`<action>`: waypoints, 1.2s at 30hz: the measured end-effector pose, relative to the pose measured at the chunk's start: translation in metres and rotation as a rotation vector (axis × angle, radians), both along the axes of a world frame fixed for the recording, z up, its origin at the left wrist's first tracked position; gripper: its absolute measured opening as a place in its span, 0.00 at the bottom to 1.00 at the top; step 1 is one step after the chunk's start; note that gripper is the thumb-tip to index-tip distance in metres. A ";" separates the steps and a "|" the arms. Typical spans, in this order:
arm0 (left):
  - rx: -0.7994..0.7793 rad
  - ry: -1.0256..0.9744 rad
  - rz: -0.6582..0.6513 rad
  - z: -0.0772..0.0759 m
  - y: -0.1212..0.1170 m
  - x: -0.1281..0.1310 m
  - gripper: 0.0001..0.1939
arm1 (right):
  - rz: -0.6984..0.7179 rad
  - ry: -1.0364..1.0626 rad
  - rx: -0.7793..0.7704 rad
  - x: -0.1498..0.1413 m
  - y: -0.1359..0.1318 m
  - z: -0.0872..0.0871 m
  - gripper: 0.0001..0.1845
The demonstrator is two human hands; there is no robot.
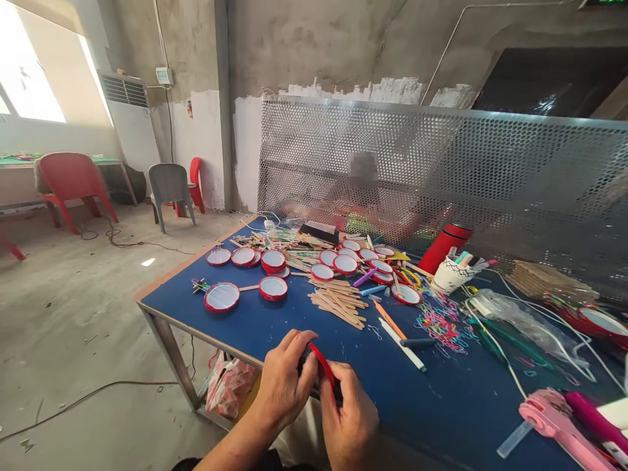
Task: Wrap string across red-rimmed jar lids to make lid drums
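The left hand (287,376) is curled nearly closed, its fingertips pinching the top of a red-edged disc (322,361); the right hand (349,412) is curled too, with its thumb and fingers on the lower part of the same disc; the disc is tipped up on its side between the two hands, at the near edge of the blue table (171,294), so mostly its red rim shows.

Near the table's near left corner is a white round with a red rim (222,296); a small stack of rounds (273,288) sits to its right, and a wooden stick (249,288) shows between them; a pile of flat sticks (338,304) lies in the middle of the table; right of it lie an orange pen (387,318) and a white pen (402,347), near a tangle of bright strings (444,324); a red bottle (444,250) is by the far edge, next to a white cup (449,276) of pens with black lines on it; a pink glue gun (554,418) is toward the near right corner; the green letters on a sign (611,2) up high are cut off, too small to read.
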State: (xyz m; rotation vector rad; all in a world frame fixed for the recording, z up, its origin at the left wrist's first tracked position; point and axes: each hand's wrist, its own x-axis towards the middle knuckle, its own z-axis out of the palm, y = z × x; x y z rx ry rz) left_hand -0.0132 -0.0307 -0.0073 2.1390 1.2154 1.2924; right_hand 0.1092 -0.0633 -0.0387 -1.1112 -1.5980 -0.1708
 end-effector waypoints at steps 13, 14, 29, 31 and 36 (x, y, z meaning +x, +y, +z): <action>-0.086 -0.056 -0.063 -0.008 0.000 -0.006 0.19 | -0.039 0.018 0.009 0.002 0.001 0.006 0.08; -0.097 -0.075 -0.084 -0.008 0.000 -0.008 0.17 | -0.026 0.003 0.014 0.002 0.001 0.006 0.08; -0.088 -0.192 -0.295 0.002 0.007 -0.019 0.12 | -0.082 -0.244 0.244 0.014 0.006 -0.001 0.08; -0.102 -0.225 -0.306 0.005 0.009 -0.020 0.12 | -0.080 -0.239 0.244 0.014 0.005 0.001 0.08; -0.114 -0.274 -0.334 0.007 0.011 -0.021 0.12 | -0.068 -0.230 0.245 0.015 0.006 0.001 0.09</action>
